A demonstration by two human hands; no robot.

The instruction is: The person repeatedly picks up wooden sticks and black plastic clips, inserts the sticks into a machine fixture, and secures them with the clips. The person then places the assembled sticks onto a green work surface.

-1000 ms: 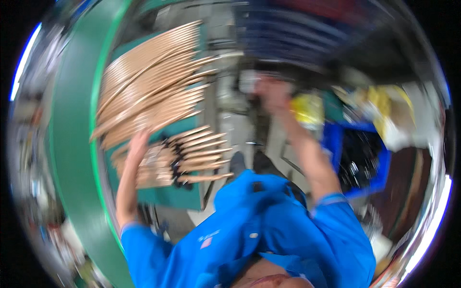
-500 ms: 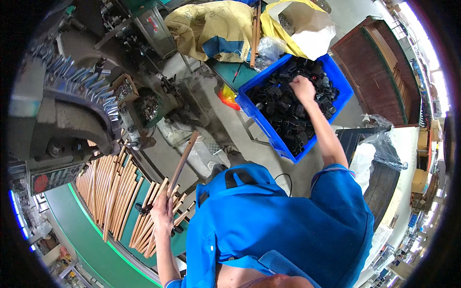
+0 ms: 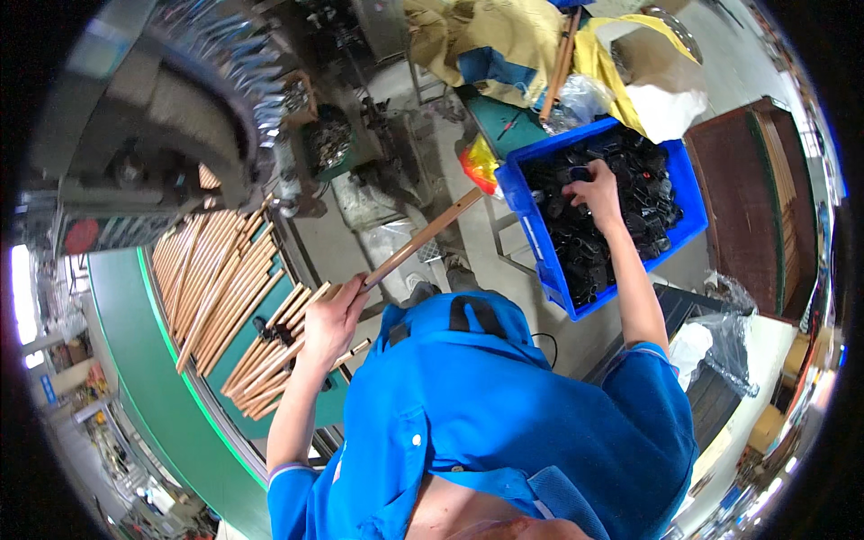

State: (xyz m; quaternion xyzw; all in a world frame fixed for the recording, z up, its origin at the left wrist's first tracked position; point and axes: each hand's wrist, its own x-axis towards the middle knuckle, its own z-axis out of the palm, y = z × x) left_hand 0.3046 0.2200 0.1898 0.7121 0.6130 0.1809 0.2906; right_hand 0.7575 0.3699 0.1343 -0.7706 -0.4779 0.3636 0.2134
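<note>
A copper-brown tube with small holes near its far end is gripped in my left hand. It slants up and to the right in front of my body. My right hand is over the blue plastic bin, thumb and fingers closed round a small black part. The bin is heaped with similar black parts, whose exact kind I cannot make out. Beside my left hand, many more brown tubes lie on a green-topped table, with a few black parts among them.
A dark machine stands at the left, next to the green table edge. Behind the bin lie yellow sacks and a clear plastic bag. A brown wooden crate stands at the right, above a black plastic-wrapped surface.
My left hand has brought the tube up and to the right, tilting it flatter. My right hand stays in the bin, its thumb and fingers now round a black part. The whole view has shifted.
</note>
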